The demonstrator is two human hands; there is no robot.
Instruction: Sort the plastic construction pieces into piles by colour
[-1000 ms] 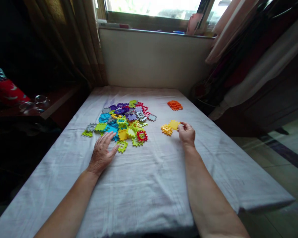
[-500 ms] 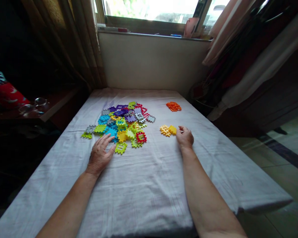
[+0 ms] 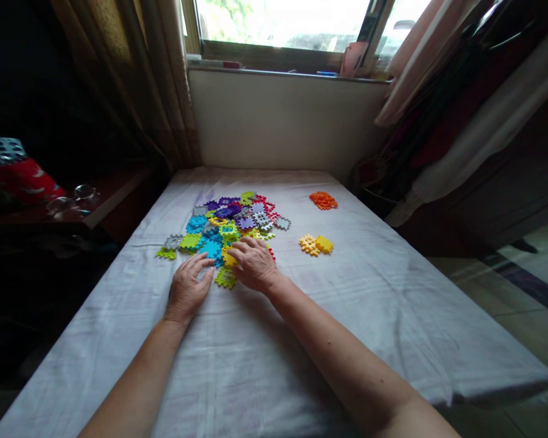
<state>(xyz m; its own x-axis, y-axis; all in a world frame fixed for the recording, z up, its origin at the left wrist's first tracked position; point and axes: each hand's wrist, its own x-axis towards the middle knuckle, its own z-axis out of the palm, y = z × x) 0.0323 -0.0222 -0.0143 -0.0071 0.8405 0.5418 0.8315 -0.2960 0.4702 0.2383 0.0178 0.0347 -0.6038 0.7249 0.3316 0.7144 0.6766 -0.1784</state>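
Observation:
A mixed pile of plastic interlocking tiles with notched edges lies on the cloth, among them a blue tile, a purple tile and a lime window-frame tile. My left hand rests open at the pile's near left edge, fingertips by the blue tile. Over the near side of the pile, my right hand has its fingers bent down onto a yellow tile; the hand hides part of it and of a red tile. Apart on the right lie two yellow tiles and a small orange heap.
A pale cloth covers the table. Beyond it are a wall and a window sill with a pink cup. On the left, a side table holds a red item and clear glasses. Clothes hang at the right.
My right hand has moved left from the separate yellow tiles to the mixed pile. My left hand stays by the blue tile. The view has shifted slightly.

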